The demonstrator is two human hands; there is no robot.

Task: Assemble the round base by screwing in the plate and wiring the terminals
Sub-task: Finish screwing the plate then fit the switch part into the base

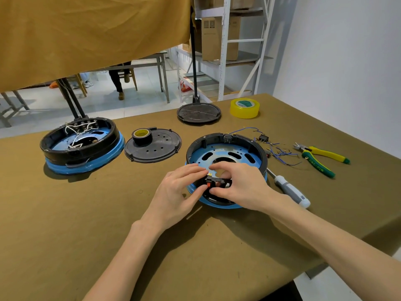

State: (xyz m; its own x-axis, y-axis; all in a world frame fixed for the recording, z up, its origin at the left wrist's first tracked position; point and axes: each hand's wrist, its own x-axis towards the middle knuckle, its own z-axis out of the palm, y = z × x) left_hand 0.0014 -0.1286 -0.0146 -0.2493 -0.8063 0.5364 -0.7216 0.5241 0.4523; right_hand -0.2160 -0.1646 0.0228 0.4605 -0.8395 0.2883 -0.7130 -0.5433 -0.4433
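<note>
Both hands, the left hand [181, 187] and right hand [235, 184], pinch a small red switch [208, 184] at the near rim of the round base [225, 148], its blue plate [200, 154] seated, while loose blue wires [280, 152] to the right await connection.

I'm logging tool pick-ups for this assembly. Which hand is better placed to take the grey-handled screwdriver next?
Probably the right hand: the grey-handled screwdriver lies just to its right beside the round black and blue base, while the left hand sits on the base's far side.
</note>
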